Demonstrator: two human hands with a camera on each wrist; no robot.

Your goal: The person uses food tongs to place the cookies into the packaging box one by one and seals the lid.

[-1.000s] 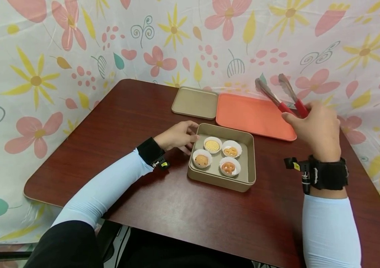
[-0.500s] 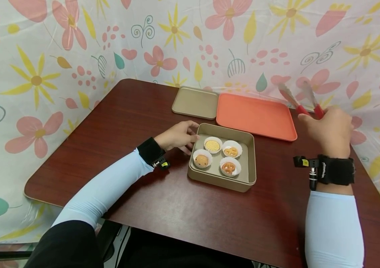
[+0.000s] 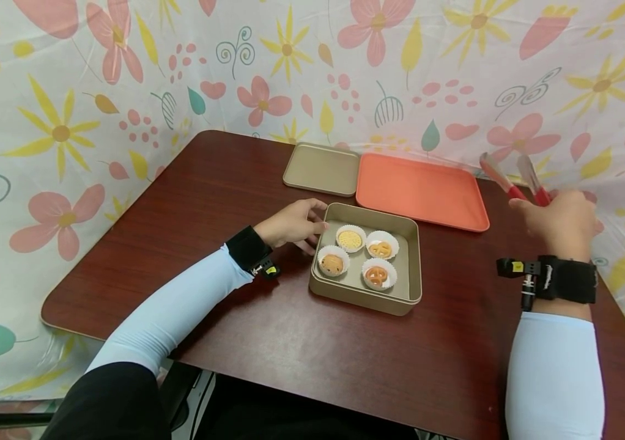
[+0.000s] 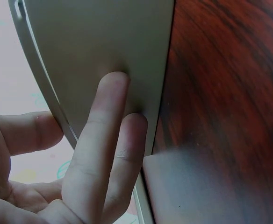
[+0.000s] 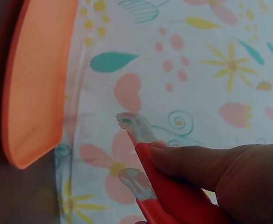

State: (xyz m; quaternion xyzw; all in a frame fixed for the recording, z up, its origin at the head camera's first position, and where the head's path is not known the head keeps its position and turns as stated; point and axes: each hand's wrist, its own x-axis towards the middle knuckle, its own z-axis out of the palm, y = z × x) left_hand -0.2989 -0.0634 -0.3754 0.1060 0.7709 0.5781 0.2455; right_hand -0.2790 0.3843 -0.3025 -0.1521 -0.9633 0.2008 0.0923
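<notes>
Seeing only from the left wrist camera the nearly straight fingers of the left hand (image 3: pixel 293 223) touching the outer wall of the box (image 3: pixel 364 297); finding snacks (image 3: pixel 350 239) in paper cups (image 3: pixel 392 273) inside it only from the head. Stretching the left arm (image 3: pixel 180 311) diagonally across the desk (image 3: pixel 268 354); gripping spread tongs (image 3: pixel 532 177) in the right hand (image 3: pixel 565 223), near the right end of the orange tray (image 3: pixel 419 189).

Box (image 3: pixel 353 297), khaki, open-topped, rounded corners; stands upright between the table's (image 3: pixel 268 342) front and far edges. Contains four white paper cups (image 3: pixel 391 276): yellow biscuit (image 3: pixel 350 239) far left, speckled cookie (image 3: pixel 331 264) near left, pretzels (image 3: pixel 375 276) right. Tongs (image 3: pixel 540 194), red-gripped, arms spread; raised beside table's right edge.
</notes>
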